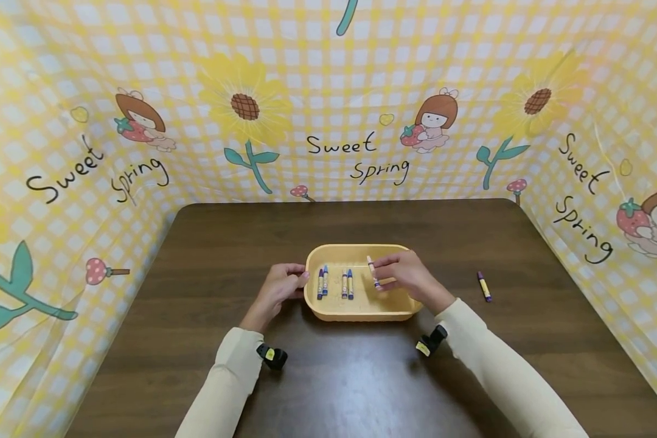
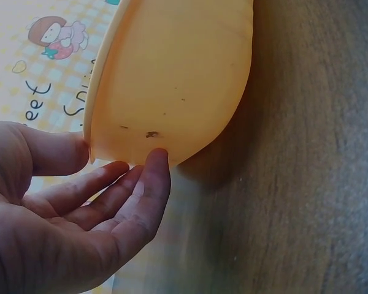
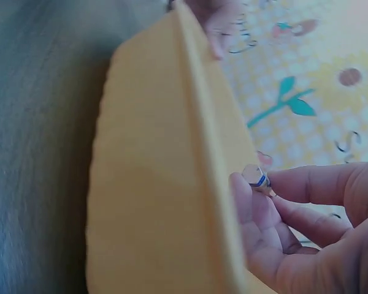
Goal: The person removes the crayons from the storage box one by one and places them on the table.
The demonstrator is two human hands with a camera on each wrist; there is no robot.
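A shallow yellow plastic basket [image 1: 339,315] sits on the table. My left hand [image 1: 279,289] holds its left end, the thumb [image 2: 61,153] at the rim and the fingers against the outer wall. Over the basket's right half, my right hand [image 1: 407,277] pinches a pale crayon [image 1: 373,272] with blue bands between thumb and fingers. In the right wrist view, the basket's side hides part of this hand, and one end of the crayon [image 3: 256,176] shows. Inside the basket lie two pairs of crayons: a purple one [image 1: 320,284] beside a blue one [image 1: 325,280], and a pale one [image 1: 344,284] beside another blue one [image 1: 350,284].
A purple crayon with a yellow wrapper [image 1: 484,287] lies on the dark wooden table [image 1: 224,243], right of the basket. Yellow checked cloth [image 1: 328,79] with printed flowers hangs along the back and both sides.
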